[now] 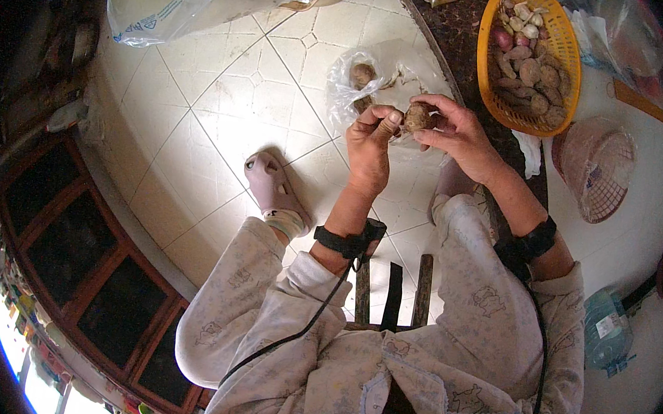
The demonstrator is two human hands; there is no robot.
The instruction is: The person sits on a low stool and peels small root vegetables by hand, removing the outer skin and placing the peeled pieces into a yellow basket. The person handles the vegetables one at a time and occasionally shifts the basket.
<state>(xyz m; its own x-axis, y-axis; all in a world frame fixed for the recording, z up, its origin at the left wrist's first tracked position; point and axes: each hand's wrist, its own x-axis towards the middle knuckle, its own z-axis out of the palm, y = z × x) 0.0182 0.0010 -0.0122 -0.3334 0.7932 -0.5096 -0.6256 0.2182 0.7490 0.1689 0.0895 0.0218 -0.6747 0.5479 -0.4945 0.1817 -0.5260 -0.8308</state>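
Observation:
Between the fingers of my right hand [454, 132] is a brown, rough-skinned tuber [417, 118], raised over a clear plastic bag [348, 68] on the tiled floor. My left hand [371, 146] is right beside it, thumb and forefinger pinched together at the tuber's left side; a small dark bit seems to be between them, too small to name. Inside the bag lies another brown tuber [363, 75], with a further one partly hidden by my left hand. To the right, a yellow plastic basket [484, 61] holds garlic, red shallots and several brown tubers.
The basket stands on a dark tabletop [467, 42]. Beyond its right side are a pink mesh basket [607, 188] in plastic and a bluish plastic bottle [607, 334]. A large clear bag [166, 7] is at the upper left, a glass-paned wooden cabinet [78, 239] at the left.

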